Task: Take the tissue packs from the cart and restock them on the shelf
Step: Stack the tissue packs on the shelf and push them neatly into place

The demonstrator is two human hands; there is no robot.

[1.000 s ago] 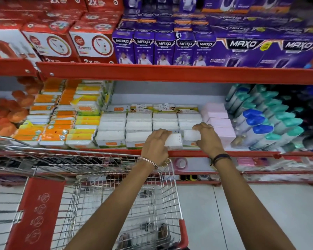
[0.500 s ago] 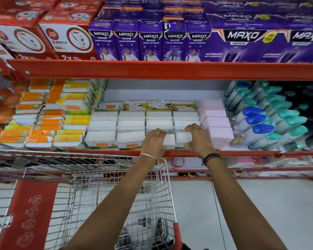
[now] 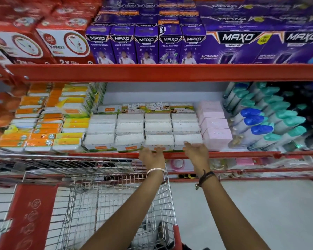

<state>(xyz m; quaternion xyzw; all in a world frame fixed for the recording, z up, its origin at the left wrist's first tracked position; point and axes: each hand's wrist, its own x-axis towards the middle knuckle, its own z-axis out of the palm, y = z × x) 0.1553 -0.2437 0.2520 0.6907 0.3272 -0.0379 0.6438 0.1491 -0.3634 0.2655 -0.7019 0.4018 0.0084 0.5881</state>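
Observation:
White tissue packs (image 3: 159,129) fill the middle of the red-edged shelf (image 3: 242,154) in several rows and columns. My left hand (image 3: 152,157) rests at the shelf's front lip, fingertips touching the front pack of the third column (image 3: 159,140). My right hand (image 3: 197,153) is just right of it, fingers spread, thumb touching the front pack of the fourth column (image 3: 187,139). Neither hand holds a pack. The wire cart (image 3: 101,192) with red trim stands below the shelf at lower left; what is in its basket is mostly hidden by my arms.
Orange and yellow packs (image 3: 43,123) are stacked left of the tissues, pink boxes (image 3: 215,125) and bottles with blue and teal caps (image 3: 260,127) to the right. Purple MAXO boxes (image 3: 146,44) and red boxes (image 3: 58,44) sit on the shelf above. Grey floor (image 3: 260,204) lies at the right.
Both hands drew back from on top of the front tissue packs to the shelf's front edge and let go. The packs now sit pushed in, flush in their rows.

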